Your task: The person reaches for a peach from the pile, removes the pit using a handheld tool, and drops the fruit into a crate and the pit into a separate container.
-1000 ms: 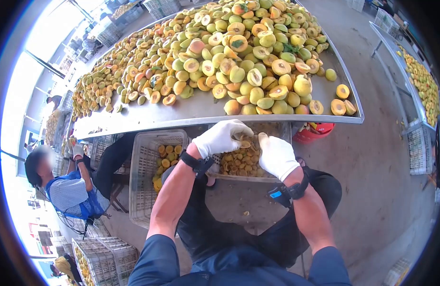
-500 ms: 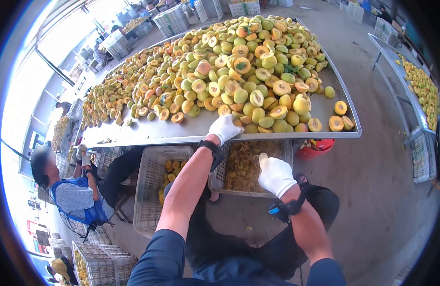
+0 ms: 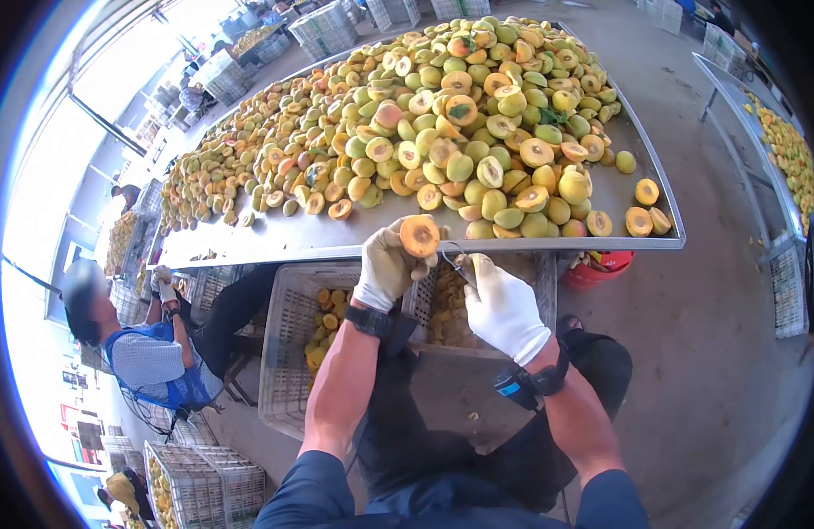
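Observation:
My left hand [image 3: 391, 269], in a stained white glove, holds a halved fruit [image 3: 419, 236] with its orange cut face showing, just in front of the table's near edge. Close to its right, my right hand [image 3: 504, 304], also gloved, is closed around a small metal tool [image 3: 460, 264] with a curved wire loop pointing toward the fruit. Behind both hands a large heap of halved yellow-green fruit [image 3: 407, 132] lies on the metal table [image 3: 292, 244]. Under the hands stands a crate [image 3: 544, 291] holding scraps.
Beneath the table, a plastic crate [image 3: 279, 353] with fruit stands left of my legs, and a red bucket [image 3: 588, 274] on the right. A seated person [image 3: 156, 357] is at the left. Another fruit-covered table [image 3: 750, 159] stands far right.
My left hand has come back from the heap's front edge and now holds up a halved fruit. My right hand has moved slightly left and up, and its tool now shows.

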Demonstrator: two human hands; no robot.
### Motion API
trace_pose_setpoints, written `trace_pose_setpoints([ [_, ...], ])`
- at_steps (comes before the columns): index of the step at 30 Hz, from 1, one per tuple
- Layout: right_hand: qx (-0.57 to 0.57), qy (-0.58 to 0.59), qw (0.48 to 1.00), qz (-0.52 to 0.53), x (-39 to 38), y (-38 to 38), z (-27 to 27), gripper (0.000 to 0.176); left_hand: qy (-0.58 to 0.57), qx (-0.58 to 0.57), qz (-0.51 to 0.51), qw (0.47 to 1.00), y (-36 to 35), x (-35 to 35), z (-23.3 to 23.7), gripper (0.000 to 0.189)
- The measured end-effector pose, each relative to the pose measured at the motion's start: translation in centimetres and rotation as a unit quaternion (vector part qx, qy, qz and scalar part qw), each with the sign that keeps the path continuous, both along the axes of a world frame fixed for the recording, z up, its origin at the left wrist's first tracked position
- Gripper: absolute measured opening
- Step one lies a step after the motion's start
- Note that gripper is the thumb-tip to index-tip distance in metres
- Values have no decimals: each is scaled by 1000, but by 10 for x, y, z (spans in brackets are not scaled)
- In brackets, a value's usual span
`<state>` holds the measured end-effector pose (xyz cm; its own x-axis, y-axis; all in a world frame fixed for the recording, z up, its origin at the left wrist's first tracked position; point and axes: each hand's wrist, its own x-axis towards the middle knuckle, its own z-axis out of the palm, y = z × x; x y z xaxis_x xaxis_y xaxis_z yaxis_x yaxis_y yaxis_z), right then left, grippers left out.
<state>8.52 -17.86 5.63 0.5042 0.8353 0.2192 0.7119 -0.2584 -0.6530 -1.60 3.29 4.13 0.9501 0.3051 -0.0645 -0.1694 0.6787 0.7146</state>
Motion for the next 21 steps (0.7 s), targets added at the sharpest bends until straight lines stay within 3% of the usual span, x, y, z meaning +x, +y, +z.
trace_pose_setpoints([
  [3,26,19,999,14,-9,6,0,28,51,66,53,995,-23,2,6,59],
  [8,32,14,999,-8,-11,17,-10,25,26,51,35,998,-35,9,7,70],
  [13,71,34,997,-12,-14,24,-18,22,6,-83,32,996,-43,13,8,56],
  [16,93,34,995,-11,-16,27,-23,21,66,-70,113,989,-45,19,-3,58],
  [17,85,32,996,-13,-16,28,-23,21,63,-86,148,983,-47,23,-5,50],
  [21,84,39,996,-9,-16,30,-22,19,62,-76,150,984,-49,21,0,46],
])
